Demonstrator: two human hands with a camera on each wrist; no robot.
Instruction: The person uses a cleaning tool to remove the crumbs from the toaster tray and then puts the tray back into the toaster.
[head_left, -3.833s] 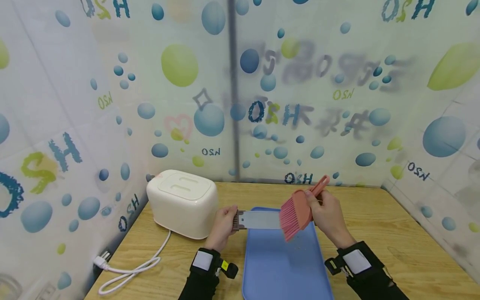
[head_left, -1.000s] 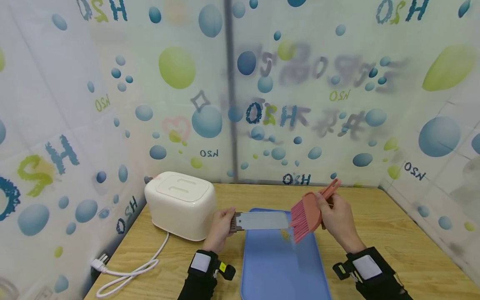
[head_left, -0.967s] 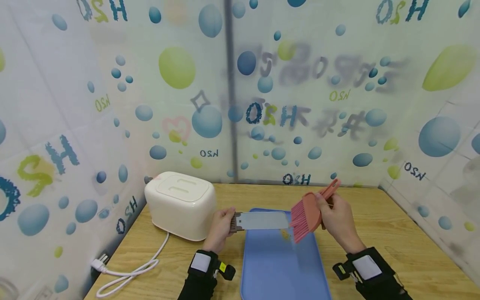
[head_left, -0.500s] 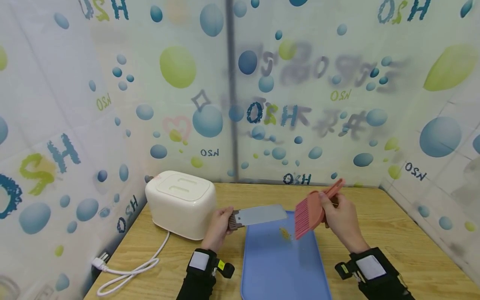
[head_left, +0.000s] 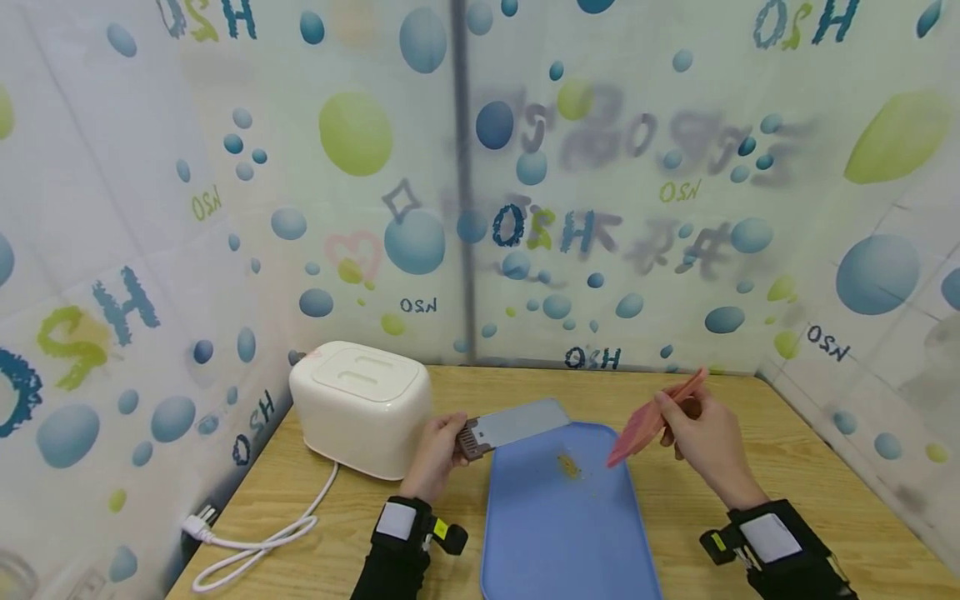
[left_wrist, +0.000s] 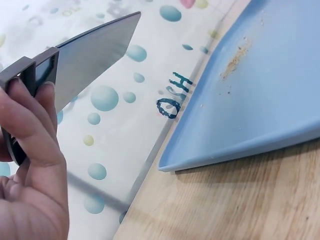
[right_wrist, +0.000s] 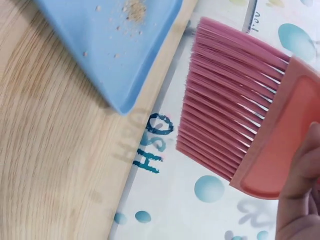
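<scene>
My left hand [head_left: 435,457] grips the grey-brown handle of a toaster crumb tray [head_left: 521,423], a flat metal plate whose far end tilts up over the blue tray's back left corner. In the left wrist view the plate [left_wrist: 97,55] shows a bare surface. My right hand [head_left: 708,442] holds a small coral-pink brush [head_left: 643,427] by its handle, over the blue tray's right edge. Its pink bristles [right_wrist: 225,95] spread out in the right wrist view, away from the crumbs. A small heap of tan crumbs [head_left: 568,467] lies on the blue tray [head_left: 573,542].
A cream-white toaster [head_left: 363,408] stands at the back left of the wooden table [head_left: 720,533]. Its white cord [head_left: 262,546] loops on the table, plug towards the left edge. Patterned curtains [head_left: 637,167] surround the table at the back and sides.
The brush has moved off the crumb tray to the right and turned edge-on. The crumb tray has tilted, its far end raised. A crumb heap now shows on the blue tray.
</scene>
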